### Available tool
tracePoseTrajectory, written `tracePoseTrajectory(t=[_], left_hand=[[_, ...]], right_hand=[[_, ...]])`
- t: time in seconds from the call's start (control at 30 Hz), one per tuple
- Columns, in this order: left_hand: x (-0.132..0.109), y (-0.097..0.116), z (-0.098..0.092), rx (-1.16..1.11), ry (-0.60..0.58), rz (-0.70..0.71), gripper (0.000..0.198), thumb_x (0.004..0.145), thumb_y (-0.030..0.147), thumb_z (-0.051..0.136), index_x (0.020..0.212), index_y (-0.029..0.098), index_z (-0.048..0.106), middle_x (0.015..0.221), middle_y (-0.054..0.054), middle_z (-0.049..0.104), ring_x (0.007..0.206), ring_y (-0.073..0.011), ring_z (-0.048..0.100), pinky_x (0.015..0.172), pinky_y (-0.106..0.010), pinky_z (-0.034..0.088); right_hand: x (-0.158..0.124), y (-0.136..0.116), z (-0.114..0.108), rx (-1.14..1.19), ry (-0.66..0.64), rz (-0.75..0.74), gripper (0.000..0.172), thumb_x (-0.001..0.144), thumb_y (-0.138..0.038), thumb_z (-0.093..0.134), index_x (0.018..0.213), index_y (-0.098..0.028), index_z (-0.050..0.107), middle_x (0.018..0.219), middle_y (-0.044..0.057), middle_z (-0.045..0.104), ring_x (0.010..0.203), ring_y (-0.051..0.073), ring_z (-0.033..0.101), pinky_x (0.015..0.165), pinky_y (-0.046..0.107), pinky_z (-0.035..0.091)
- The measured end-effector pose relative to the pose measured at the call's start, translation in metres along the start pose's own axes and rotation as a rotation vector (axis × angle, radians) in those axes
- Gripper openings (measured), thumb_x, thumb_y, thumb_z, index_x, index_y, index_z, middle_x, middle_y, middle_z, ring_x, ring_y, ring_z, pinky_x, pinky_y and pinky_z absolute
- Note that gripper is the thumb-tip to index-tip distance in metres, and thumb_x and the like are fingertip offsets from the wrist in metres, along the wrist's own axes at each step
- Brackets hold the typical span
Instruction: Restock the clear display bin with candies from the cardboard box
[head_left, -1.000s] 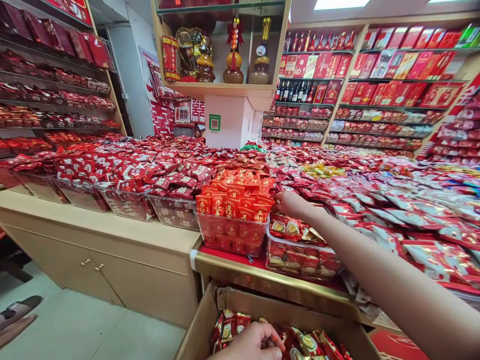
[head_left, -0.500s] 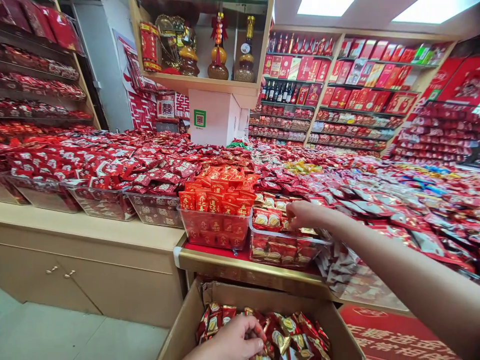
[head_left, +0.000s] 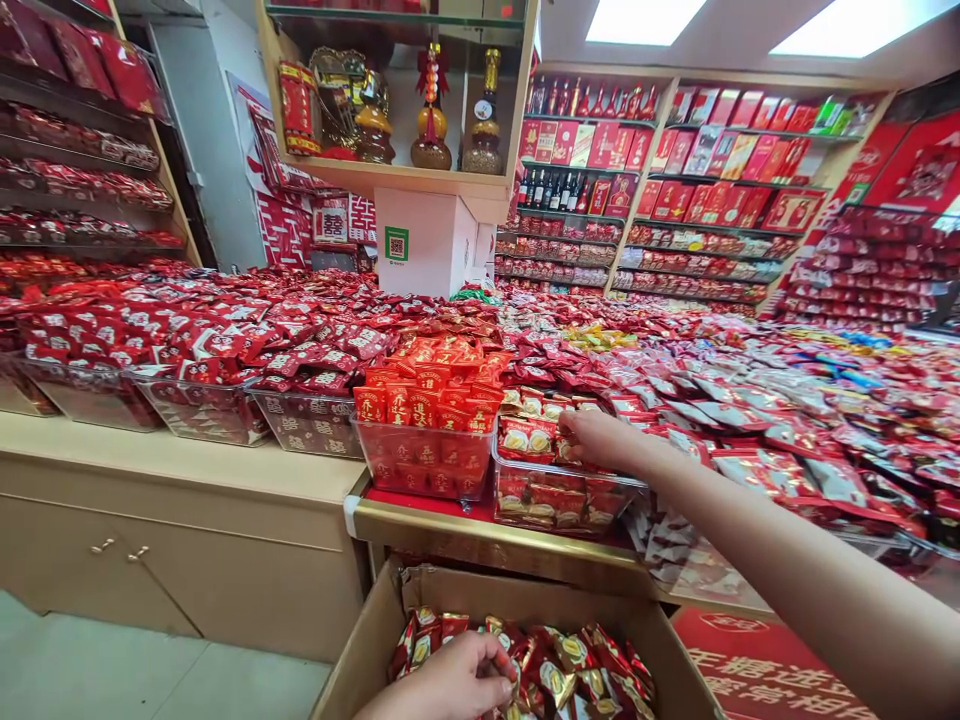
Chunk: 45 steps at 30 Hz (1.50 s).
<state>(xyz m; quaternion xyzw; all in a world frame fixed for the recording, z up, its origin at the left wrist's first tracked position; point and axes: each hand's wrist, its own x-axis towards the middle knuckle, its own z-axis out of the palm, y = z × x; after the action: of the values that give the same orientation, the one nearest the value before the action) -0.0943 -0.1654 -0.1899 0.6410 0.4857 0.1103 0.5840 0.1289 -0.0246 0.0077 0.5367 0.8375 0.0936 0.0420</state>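
My right hand (head_left: 589, 438) reaches over a clear plastic bin (head_left: 566, 475), its fingers bent and closed on a candy packet among the upright rows there. These red and gold candy packets (head_left: 525, 440) carry a pale oval picture. Lower down, my left hand (head_left: 472, 672) is inside an open cardboard box (head_left: 555, 600), just over loose candy packets (head_left: 555, 680) of the same look. Its fingers are curled in towards the thumb. Whatever lies between them, if anything, is hidden.
Left of the bin stands another clear bin with orange-red packets (head_left: 424, 420). More filled bins line the beige counter (head_left: 187, 480). A gold-edged ledge (head_left: 495, 540) runs above the box. A glass-shelved cabinet (head_left: 390, 180) hangs overhead. Printed red panel (head_left: 750, 660) at right.
The view has shifted slightly. My right hand has moved a little left along the packets in the bin. My left hand stays curled over the box's packets.
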Motion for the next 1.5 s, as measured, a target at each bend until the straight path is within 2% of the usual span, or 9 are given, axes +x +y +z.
tracePoseTrajectory(t=[0.2,0.37,0.57,0.8,1.1,1.23,1.33,1.4,1.5], left_hand=[[0.014,-0.025,0.003,0.009,-0.012,0.039,0.020,0.064,0.028,0.055,0.082,0.020,0.059,0.061,0.003,0.057,0.055,-0.0122,0.050,0.052,-0.022,0.036],[0.010,-0.019,0.001,0.057,-0.024,0.014,0.022,0.063,0.025,0.054,0.083,0.020,0.059,0.063,0.002,0.058,0.056,-0.0126,0.050,0.051,-0.021,0.035],[0.007,-0.013,-0.001,0.133,-0.021,-0.013,0.021,0.063,0.025,0.054,0.083,0.021,0.060,0.060,0.003,0.055,0.053,-0.0110,0.046,0.048,-0.020,0.032],[0.006,-0.014,-0.003,0.171,-0.021,-0.038,0.022,0.061,0.023,0.054,0.083,0.021,0.061,0.064,0.002,0.057,0.056,-0.0120,0.047,0.049,-0.021,0.032],[0.010,-0.025,-0.003,0.265,-0.017,-0.042,0.027,0.059,0.031,0.059,0.085,0.024,0.062,0.069,0.002,0.059,0.058,-0.0130,0.047,0.055,-0.022,0.036],[0.011,-0.027,-0.003,0.261,-0.029,-0.036,0.027,0.059,0.031,0.059,0.085,0.024,0.062,0.069,0.002,0.059,0.057,-0.0124,0.047,0.053,-0.021,0.035],[0.009,-0.027,-0.003,0.296,-0.016,-0.054,0.028,0.060,0.031,0.057,0.088,0.024,0.061,0.072,0.001,0.061,0.058,-0.0133,0.049,0.052,-0.022,0.035],[0.008,-0.031,-0.004,0.353,0.002,-0.059,0.030,0.061,0.031,0.056,0.089,0.024,0.061,0.075,0.000,0.062,0.060,-0.0146,0.051,0.052,-0.023,0.036],[0.012,-0.045,-0.006,0.484,-0.006,-0.049,0.030,0.057,0.033,0.058,0.085,0.025,0.063,0.077,-0.001,0.063,0.063,-0.0172,0.053,0.054,-0.025,0.036]], right_hand=[[-0.008,0.000,-0.014,0.087,0.017,-0.034,0.024,0.065,-0.027,0.058,0.087,-0.017,0.059,0.087,0.008,0.061,0.083,0.021,0.054,0.068,0.025,0.038],[-0.018,-0.010,-0.028,0.152,-0.080,-0.099,0.017,0.062,-0.023,0.057,0.076,-0.022,0.066,0.078,0.003,0.065,0.071,0.017,0.056,0.060,0.023,0.038],[-0.013,-0.007,-0.020,0.198,-0.101,-0.069,0.016,0.062,-0.017,0.053,0.067,-0.023,0.068,0.063,0.000,0.064,0.059,0.014,0.055,0.052,0.020,0.035],[-0.008,0.008,-0.024,0.334,-0.078,0.043,0.013,0.066,-0.020,0.053,0.067,-0.022,0.066,0.063,-0.002,0.064,0.059,0.012,0.054,0.052,0.019,0.035],[-0.009,0.003,-0.016,0.220,-0.069,-0.037,0.014,0.061,-0.015,0.055,0.067,-0.022,0.066,0.068,-0.001,0.066,0.064,0.015,0.057,0.057,0.021,0.037],[-0.015,0.007,-0.026,0.243,-0.045,-0.001,0.013,0.065,-0.018,0.054,0.070,-0.021,0.065,0.071,0.000,0.065,0.064,0.015,0.056,0.056,0.021,0.037],[-0.034,-0.006,-0.046,0.214,0.105,0.068,0.014,0.069,-0.020,0.050,0.070,-0.020,0.063,0.070,0.002,0.064,0.064,0.015,0.055,0.057,0.022,0.036],[-0.055,-0.029,-0.053,0.277,0.166,0.038,0.016,0.072,-0.022,0.046,0.069,-0.019,0.062,0.068,0.003,0.063,0.062,0.014,0.054,0.057,0.022,0.036],[-0.091,-0.075,-0.025,0.535,0.005,-0.182,0.017,0.073,-0.022,0.044,0.073,-0.020,0.061,0.069,0.000,0.062,0.061,0.011,0.054,0.054,0.019,0.037]])
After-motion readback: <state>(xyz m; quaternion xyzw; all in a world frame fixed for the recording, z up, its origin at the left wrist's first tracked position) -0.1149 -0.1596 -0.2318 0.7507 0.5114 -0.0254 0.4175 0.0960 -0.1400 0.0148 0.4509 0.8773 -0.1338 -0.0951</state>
